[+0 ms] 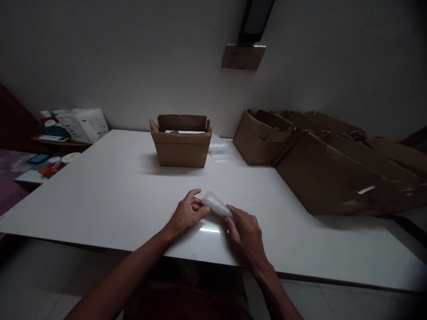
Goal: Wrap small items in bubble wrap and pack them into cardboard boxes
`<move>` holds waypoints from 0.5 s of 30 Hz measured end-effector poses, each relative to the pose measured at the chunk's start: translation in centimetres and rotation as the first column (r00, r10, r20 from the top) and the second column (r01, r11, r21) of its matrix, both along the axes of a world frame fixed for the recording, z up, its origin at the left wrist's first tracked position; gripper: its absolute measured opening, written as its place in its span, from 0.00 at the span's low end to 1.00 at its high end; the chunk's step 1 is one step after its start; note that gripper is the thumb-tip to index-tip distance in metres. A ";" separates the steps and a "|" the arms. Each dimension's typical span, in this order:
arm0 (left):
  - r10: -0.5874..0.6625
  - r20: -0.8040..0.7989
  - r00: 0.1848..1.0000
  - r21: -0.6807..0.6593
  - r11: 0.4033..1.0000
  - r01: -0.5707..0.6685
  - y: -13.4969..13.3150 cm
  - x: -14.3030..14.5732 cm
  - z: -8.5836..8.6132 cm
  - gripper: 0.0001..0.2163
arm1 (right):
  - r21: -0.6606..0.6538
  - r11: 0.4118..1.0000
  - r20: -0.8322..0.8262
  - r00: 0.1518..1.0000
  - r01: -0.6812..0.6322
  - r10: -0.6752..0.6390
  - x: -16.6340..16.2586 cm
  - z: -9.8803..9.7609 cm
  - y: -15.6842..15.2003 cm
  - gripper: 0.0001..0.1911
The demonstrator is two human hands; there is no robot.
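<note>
A small bundle of bubble wrap [216, 205] is held slantwise just above the white table [110, 200]. My right hand [246, 231] grips its lower right end, fingers and thumb closed round it. At the upper left end, my left hand [191, 210] pinches the wrap between thumb and fingers, with the index finger stretched out above. Whatever lies inside the wrap cannot be made out. Behind the hands stands an open cardboard box [182, 150] with something white showing inside. A flat piece of bubble wrap [220, 151] lies against that box's right side.
Several larger cardboard boxes [327, 173] crowd the table's right side, one smaller open box [263, 138] among them. A shelf at the left carries a white package [87, 125] and small items. A socket plate [243, 58] is on the wall.
</note>
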State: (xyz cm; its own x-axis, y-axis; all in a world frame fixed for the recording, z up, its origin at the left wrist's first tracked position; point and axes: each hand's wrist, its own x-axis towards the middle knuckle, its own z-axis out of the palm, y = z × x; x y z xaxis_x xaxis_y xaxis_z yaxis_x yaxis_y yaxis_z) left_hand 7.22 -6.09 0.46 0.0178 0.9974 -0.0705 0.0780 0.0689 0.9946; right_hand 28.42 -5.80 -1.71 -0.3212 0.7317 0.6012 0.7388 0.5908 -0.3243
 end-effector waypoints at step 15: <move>-0.140 0.430 0.892 0.029 0.990 0.141 -0.2 -0.6 0.5 0.32 | -0.369 0.919 -0.716 0.673 -0.137 -0.187 -1.2 2.7 -0.7 0.25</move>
State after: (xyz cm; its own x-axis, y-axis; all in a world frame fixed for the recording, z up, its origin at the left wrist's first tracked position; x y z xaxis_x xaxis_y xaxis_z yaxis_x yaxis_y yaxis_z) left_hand 6.59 -6.33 1.00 0.1869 0.9820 -0.0267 -0.3475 0.0915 0.9332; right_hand 27.21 -6.55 1.00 0.1212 0.9409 0.3161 0.1802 0.2923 -0.9392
